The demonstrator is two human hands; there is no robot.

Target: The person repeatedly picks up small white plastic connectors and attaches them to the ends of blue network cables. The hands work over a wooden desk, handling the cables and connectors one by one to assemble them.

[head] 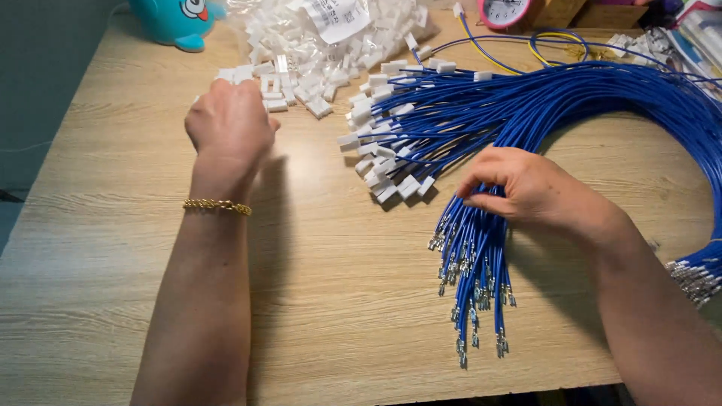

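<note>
Here, item by item, from the grip outward.

Right hand (526, 188): fingers curled, thumb and fingertips pinched shut on the blue wires (481, 240). It holds them partway along; their loose ends fan down over the desk (338, 301), each tipped with a small metal terminal (474, 301).

Left hand (229, 124): seen from the back, fingers bent down into the near edge of the pile of white plastic connectors (316, 60). Whether this grip has closed on a connector cannot be told, since the fingertips are hidden. A gold chain bracelet (216, 204) sits on the wrist.

Blue wire bundle (602, 98): a thick sheaf arcing from the right edge of the desk across the far side. One branch already carries white connectors (383, 165), spread between the two hands; another branch ends in bare terminals at the far right edge (696, 274).

Connector pile: heaped at the far centre of the desk, partly in a clear bag with a paper label (338, 15).

Periphery: teal toy figure (177, 19) at far left; pink-rimmed clock (504, 11) at far centre right; a few yellow wires (556, 41) beside it.
</note>
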